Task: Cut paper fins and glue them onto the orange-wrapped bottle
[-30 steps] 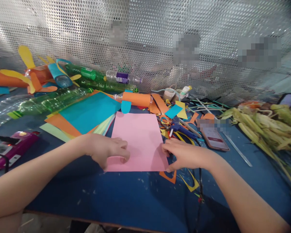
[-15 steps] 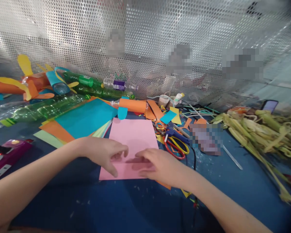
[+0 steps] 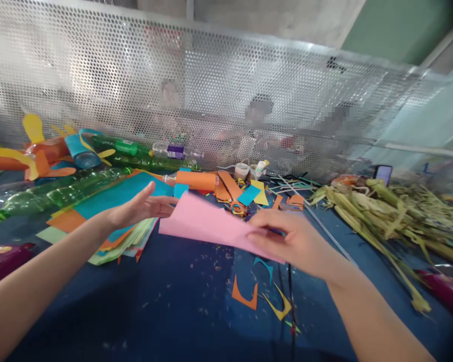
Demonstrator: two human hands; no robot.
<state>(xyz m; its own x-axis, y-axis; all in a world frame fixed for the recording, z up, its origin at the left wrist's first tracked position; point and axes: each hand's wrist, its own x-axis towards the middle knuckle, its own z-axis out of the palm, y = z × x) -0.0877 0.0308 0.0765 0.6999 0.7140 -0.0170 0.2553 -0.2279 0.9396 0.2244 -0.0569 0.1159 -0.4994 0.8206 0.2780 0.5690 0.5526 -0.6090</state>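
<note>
A sheet of pink paper (image 3: 207, 221) is raised off the blue table and tilted. My right hand (image 3: 287, 239) pinches its right end between thumb and fingers. On the other side, my left hand (image 3: 141, 205) has its thumb up and fingers stretched toward the sheet's left edge; whether the fingertips touch it I cannot tell. Beneath that hand lies a stack of coloured paper (image 3: 117, 196), blue on top, with orange and pale green sheets showing. Cut scraps, including an orange offcut (image 3: 245, 296) and a yellow one (image 3: 281, 305), lie below the pink sheet.
Green plastic bottles (image 3: 60, 191) and a bottle wrapped in orange paper (image 3: 196, 179) lie toward the back. Dried corn husks (image 3: 370, 216) spread at the right, near a phone (image 3: 383, 174). A magenta tool (image 3: 7, 259) sits at the left. Behind a perforated metal screen (image 3: 219, 90) are people.
The pink paper has come up off the table, its right end now in my right hand. My left hand has shifted left and up. The view has tilted upward, and the scraps underneath are uncovered.
</note>
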